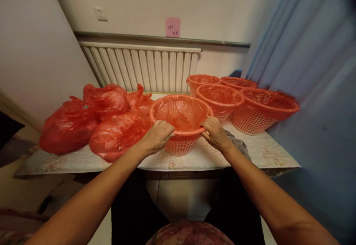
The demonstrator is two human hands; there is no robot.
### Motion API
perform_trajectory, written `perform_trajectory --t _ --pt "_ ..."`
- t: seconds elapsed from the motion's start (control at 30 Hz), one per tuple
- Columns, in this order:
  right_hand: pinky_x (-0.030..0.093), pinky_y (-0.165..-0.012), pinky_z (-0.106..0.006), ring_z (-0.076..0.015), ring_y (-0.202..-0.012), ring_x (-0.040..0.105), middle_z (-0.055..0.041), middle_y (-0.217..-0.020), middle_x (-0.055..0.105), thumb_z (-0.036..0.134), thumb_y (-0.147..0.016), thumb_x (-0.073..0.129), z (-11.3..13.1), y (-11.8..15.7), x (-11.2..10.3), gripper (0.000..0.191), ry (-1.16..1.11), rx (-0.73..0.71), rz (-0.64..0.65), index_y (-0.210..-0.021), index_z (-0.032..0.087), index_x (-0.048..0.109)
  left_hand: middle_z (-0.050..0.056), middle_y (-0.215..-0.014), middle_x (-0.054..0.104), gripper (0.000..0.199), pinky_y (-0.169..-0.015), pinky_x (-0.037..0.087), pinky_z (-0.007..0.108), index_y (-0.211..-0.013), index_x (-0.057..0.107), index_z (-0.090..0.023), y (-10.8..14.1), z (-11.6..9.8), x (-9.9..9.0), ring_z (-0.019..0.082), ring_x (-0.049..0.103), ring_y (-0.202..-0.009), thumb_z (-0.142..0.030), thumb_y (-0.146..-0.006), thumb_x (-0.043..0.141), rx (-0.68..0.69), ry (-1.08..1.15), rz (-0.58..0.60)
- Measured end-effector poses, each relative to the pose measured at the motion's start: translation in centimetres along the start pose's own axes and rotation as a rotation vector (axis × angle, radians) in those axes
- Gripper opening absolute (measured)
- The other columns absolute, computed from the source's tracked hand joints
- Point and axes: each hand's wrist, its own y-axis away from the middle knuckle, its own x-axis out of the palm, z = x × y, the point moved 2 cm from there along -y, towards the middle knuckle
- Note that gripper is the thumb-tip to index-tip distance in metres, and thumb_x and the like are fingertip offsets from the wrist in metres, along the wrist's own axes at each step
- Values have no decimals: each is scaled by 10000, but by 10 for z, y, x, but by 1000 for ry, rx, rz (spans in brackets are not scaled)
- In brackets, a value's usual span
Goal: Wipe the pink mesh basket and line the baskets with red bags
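Note:
A red plastic basket [180, 146] with perforated sides stands upright near the front of the table. A thin red plastic bag [182, 115] lines its inside and folds over the rim. My left hand [158, 135] is closed on the near left part of the rim, pinching the bag's edge there. On the near right part of the rim, my right hand [215, 132] grips the bag's edge in the same way. The bag's underside within the basket is partly hidden by the near rim.
Several filled red plastic bags [119, 133] lie at the left. More lined baskets [253, 117] stand at the back right, by a blue curtain [319, 100]. A grey cloth [239, 143] lies beside my right wrist. Behind the table is a radiator [147, 67].

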Motion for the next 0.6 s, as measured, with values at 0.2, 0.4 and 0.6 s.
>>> perform_trajectory --t 0.2,0.4,0.6 --pt "301 -733 -342 -216 -776 436 -56 -759 560 317 -959 473 42 -15 5 245 136 24 22 -763 193 551 75 -866 632 180 -757 387 364 -960 575 -150 -16 -34 7 226 559 -824 -269 -974 441 3 -125 11" --pt "330 -746 -347 -223 -804 458 -65 -814 576 327 -956 481 34 -14 5 195 119 -68 82 -886 183 592 57 -769 597 207 -689 365 352 -851 570 -165 -4 -17 15 211 537 -733 -186 -965 398 27 -234 -12" --pt "389 -987 -482 -261 -1022 546 -105 -1032 640 442 -927 535 8 0 -6 299 -141 -11 24 -1090 198 595 80 -920 651 270 -882 409 413 -928 593 -171 11 4 3 230 575 -918 -359 -978 406 -34 48 -70"
